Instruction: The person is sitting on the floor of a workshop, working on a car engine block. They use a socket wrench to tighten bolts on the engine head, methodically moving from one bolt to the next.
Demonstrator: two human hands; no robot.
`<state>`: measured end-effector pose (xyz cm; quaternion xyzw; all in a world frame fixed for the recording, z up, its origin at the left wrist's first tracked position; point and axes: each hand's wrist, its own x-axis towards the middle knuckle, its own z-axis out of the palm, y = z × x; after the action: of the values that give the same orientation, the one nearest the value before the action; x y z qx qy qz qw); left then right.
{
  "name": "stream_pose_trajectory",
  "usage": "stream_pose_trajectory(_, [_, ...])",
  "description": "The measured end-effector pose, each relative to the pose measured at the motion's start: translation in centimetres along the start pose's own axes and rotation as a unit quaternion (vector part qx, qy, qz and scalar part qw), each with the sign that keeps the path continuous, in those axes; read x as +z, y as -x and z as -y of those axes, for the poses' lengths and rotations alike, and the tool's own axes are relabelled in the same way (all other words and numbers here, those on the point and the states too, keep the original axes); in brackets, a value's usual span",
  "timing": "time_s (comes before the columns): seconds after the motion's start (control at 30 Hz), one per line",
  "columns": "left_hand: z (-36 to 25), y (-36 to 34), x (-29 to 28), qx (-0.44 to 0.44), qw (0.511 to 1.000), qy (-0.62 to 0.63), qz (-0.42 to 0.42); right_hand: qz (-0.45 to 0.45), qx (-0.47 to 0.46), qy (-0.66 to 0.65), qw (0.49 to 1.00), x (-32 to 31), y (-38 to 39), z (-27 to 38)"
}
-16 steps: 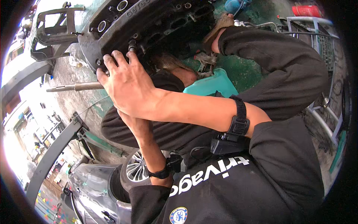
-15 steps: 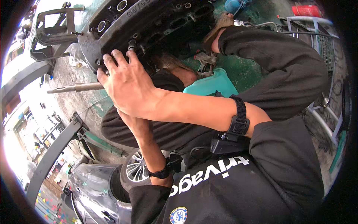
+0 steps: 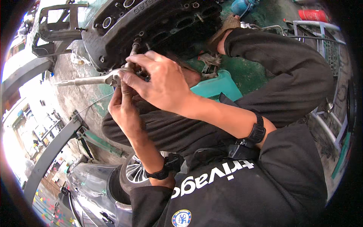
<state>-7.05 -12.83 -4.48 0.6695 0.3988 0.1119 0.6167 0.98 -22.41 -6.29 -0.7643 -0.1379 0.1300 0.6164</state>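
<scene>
A ratchet wrench [image 3: 89, 80] lies across my hands, its long metal handle pointing left. From its head a socket extension [image 3: 134, 48] runs up to the near side of a black engine cover [image 3: 113, 51]. The far end meets the cover beside a round fitting; whether it sits on a bolt is too small to tell. My right hand [image 3: 162, 81] is closed, thumb and forefinger pinching the ratchet head and the base of the extension. Below it, my left hand [image 3: 126, 109] grips the ratchet head from underneath, its fingertips partly covered.
Beyond my crossed legs stands a teal plastic container [image 3: 219, 87] on the green floor. A dark metal frame [image 3: 56, 28] is at upper left, a grey car [image 3: 92, 185] at lower left. At right are a metal rack [image 3: 321, 30] and a red cylinder [image 3: 313, 16].
My right hand has drawn back from the cover's edge toward me and to the right, uncovering the ratchet head and extension. My left hand now shows more from beneath it.
</scene>
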Motion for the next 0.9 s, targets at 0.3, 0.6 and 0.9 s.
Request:
stream_pose_trajectory(0.3, [0.1, 0.5, 0.2, 0.004, 0.995, -0.097, -0.014, 0.129, 0.132, -0.232, 0.955, -0.7, 0.3, -1.3])
stream_pose_trajectory(0.6, [-1.8, 0.5, -0.3, -0.034, 0.986, -0.164, 0.019, 0.182, 0.167, -0.334, 0.91, -0.3, 0.4, -2.4])
stream_pose_trajectory(0.9, [-1.3, 0.0, -0.6, -0.062, 0.984, -0.153, 0.067, 0.108, 0.03, -0.178, 0.978, -0.5, 0.6, -1.8])
